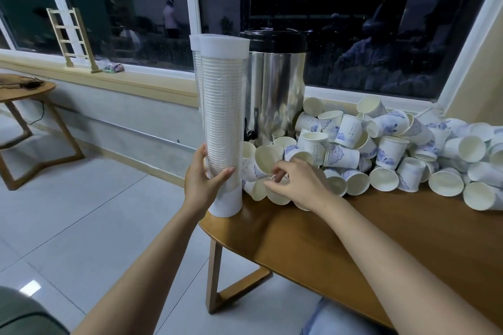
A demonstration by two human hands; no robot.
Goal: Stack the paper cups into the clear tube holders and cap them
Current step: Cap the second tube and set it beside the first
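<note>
The left hand (208, 179) grasps the low part of the clear tube holder (224, 117), fingers wrapped round it. The tube stands upright on its white base at the near-left edge of the wooden table (353, 247), packed with stacked cups and capped in white. Just to its right, the right hand (296, 185) curls its fingers among the loose paper cups (381, 149); whether it grips one I cannot tell. A steel urn (275, 90) stands behind.
</note>
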